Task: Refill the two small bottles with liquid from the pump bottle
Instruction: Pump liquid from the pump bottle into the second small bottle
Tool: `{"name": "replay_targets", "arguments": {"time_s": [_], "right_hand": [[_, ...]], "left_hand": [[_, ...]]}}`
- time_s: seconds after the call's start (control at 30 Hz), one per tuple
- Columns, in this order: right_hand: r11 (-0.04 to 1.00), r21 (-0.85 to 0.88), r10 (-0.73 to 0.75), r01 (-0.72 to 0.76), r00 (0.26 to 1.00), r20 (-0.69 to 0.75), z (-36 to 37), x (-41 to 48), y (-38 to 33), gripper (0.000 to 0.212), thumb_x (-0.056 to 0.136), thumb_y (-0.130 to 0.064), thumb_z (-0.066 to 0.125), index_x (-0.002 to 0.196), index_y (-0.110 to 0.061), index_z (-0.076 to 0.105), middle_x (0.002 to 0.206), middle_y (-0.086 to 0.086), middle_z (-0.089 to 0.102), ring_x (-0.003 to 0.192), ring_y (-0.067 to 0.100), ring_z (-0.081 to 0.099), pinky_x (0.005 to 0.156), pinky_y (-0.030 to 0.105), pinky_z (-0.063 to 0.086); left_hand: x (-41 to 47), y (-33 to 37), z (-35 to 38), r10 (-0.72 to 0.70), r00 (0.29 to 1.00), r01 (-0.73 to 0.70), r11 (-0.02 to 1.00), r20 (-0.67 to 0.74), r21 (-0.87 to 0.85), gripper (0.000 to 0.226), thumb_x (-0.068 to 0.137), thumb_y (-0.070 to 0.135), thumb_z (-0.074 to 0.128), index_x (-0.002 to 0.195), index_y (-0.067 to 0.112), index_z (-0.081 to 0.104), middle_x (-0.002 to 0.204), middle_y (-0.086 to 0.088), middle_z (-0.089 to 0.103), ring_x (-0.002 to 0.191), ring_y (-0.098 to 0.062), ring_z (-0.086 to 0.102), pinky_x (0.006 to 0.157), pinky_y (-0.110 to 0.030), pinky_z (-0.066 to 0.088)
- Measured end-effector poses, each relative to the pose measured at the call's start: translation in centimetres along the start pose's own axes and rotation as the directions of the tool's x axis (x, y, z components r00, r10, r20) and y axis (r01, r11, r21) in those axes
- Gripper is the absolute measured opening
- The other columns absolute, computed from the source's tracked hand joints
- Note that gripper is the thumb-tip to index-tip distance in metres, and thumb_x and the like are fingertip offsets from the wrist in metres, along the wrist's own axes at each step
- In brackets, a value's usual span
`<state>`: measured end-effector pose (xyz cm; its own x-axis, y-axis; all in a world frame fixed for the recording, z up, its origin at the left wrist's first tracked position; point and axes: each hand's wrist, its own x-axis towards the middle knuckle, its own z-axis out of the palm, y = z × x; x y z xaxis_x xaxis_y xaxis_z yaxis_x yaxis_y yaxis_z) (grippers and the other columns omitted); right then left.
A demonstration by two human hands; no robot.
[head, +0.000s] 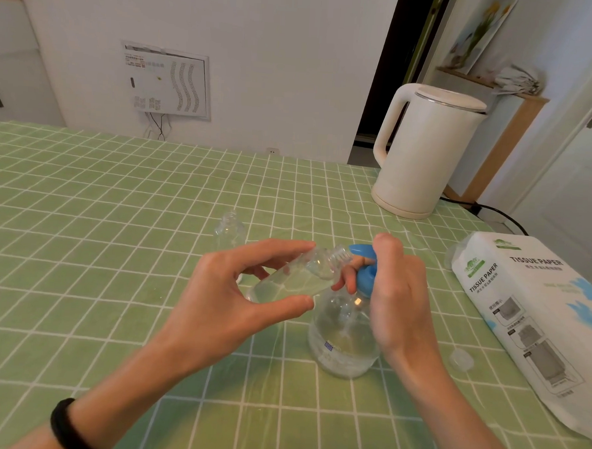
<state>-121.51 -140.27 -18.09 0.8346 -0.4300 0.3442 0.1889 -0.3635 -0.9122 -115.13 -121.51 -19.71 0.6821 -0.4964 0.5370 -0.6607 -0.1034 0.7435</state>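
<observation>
Head view, and nearest the camera there's a black wristband [63, 425] on the left forearm, low over the green checked tablecloth [80, 247]. Up from there the pump bottle [343, 343] stands upright on the cloth, clear, with liquid in its lower part. The right hand [397, 298] is wrapped round its blue pump head [365, 276], one digit on top of the spout and the other fingers curled beneath it. The left hand [235, 300] pinches a small bottle [295, 275] between thumb and fingertips. That bottle is tipped nearly on its side, pale liquid pooled along it, and its open threaded neck meets the tip of the blue spout. Just right of the pump bottle lies a clear little cap [461, 360], beside a pack of tissue paper [539, 323]. Further back, behind the left hand, the second small bottle [230, 234] stands upright, uncapped, apart from the rest. Beyond that, a white kettle [425, 152] sits at the far right edge of the table.
</observation>
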Motion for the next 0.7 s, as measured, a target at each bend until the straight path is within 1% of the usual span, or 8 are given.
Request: {"name": "replay_targets", "arguments": {"time_s": [0.1,0.2,0.3,0.33,0.43,0.57,0.63,0.7], "right_hand": [[0.999,-0.030,-0.021,0.021,1.000,0.011,-0.01,0.01,-0.01,0.056,0.092,-0.032,0.034,0.046,-0.003,0.050,0.056,0.008,0.068,0.053,0.007,0.057,0.055,0.014,0.043],[0.999,-0.026,-0.029,0.029,1.000,0.012,0.01,-0.07,-0.09,0.055,0.093,-0.030,0.034,0.043,-0.017,0.051,0.055,0.004,0.067,0.049,0.004,0.053,0.051,0.014,0.039],[1.000,-0.020,0.002,-0.002,1.000,0.003,0.01,-0.06,-0.10,0.060,0.097,-0.037,0.032,0.043,-0.016,0.051,0.057,0.001,0.069,0.055,0.020,0.058,0.051,0.025,0.041],[1.000,-0.024,0.004,-0.004,1.000,0.001,0.03,-0.08,-0.08,0.064,0.099,-0.041,0.031,0.044,-0.014,0.051,0.059,0.001,0.070,0.057,0.020,0.060,0.052,0.024,0.043],[0.999,-0.039,-0.006,0.006,1.000,0.002,0.10,-0.15,-0.01,0.070,0.101,-0.046,0.028,0.045,-0.012,0.052,0.061,0.003,0.072,0.055,0.004,0.061,0.055,0.012,0.043],[1.000,-0.015,0.001,-0.001,1.000,0.011,-0.01,0.01,-0.08,0.062,0.096,-0.040,0.032,0.046,-0.010,0.052,0.059,0.004,0.070,0.056,0.009,0.060,0.056,0.016,0.044],[1.000,-0.022,-0.008,0.008,1.000,0.014,-0.01,0.06,-0.07,0.058,0.093,-0.034,0.033,0.046,-0.007,0.052,0.056,0.005,0.068,0.051,0.006,0.056,0.053,0.015,0.041],[0.999,-0.027,-0.025,0.025,1.000,0.013,0.03,0.03,-0.06,0.055,0.092,-0.030,0.034,0.043,-0.014,0.052,0.055,0.004,0.067,0.048,0.003,0.053,0.051,0.013,0.039]], "left_hand": [[0.02,-0.01,0.01,-0.002,1.000,0.002,1.000,0.001,0.003,0.054,0.075,0.045,0.081,0.128,0.040,0.069,0.116,0.027,0.075,0.105,-0.006,0.073,0.088,-0.028,0.056],[-0.04,-0.01,0.09,-0.005,1.000,0.005,1.000,0.008,0.001,0.055,0.075,0.046,0.081,0.128,0.038,0.070,0.116,0.027,0.075,0.105,-0.005,0.073,0.088,-0.028,0.056],[-0.06,0.02,0.14,-0.006,1.000,0.006,1.000,0.007,0.001,0.055,0.075,0.045,0.081,0.128,0.038,0.070,0.115,0.027,0.075,0.105,-0.005,0.073,0.088,-0.027,0.056],[-0.07,0.04,0.14,-0.008,1.000,0.008,1.000,0.007,0.001,0.055,0.075,0.045,0.081,0.128,0.037,0.070,0.115,0.027,0.075,0.105,-0.005,0.073,0.088,-0.026,0.056],[-0.09,0.06,0.15,-0.013,1.000,0.013,1.000,0.010,-0.002,0.055,0.075,0.044,0.081,0.128,0.036,0.071,0.115,0.027,0.075,0.105,-0.006,0.073,0.088,-0.025,0.056],[-0.05,0.06,0.12,-0.016,1.000,0.016,1.000,0.015,-0.004,0.055,0.075,0.044,0.081,0.128,0.036,0.070,0.115,0.026,0.075,0.105,-0.007,0.073,0.089,-0.028,0.056],[-0.04,0.06,0.12,-0.014,1.000,0.014,1.000,0.014,-0.005,0.055,0.075,0.045,0.081,0.128,0.036,0.070,0.116,0.026,0.075,0.105,-0.007,0.073,0.089,-0.028,0.056],[-0.05,0.07,0.09,-0.013,1.000,0.013,1.000,0.010,-0.007,0.055,0.075,0.045,0.081,0.128,0.037,0.070,0.116,0.027,0.075,0.105,-0.006,0.073,0.089,-0.027,0.056]]}}
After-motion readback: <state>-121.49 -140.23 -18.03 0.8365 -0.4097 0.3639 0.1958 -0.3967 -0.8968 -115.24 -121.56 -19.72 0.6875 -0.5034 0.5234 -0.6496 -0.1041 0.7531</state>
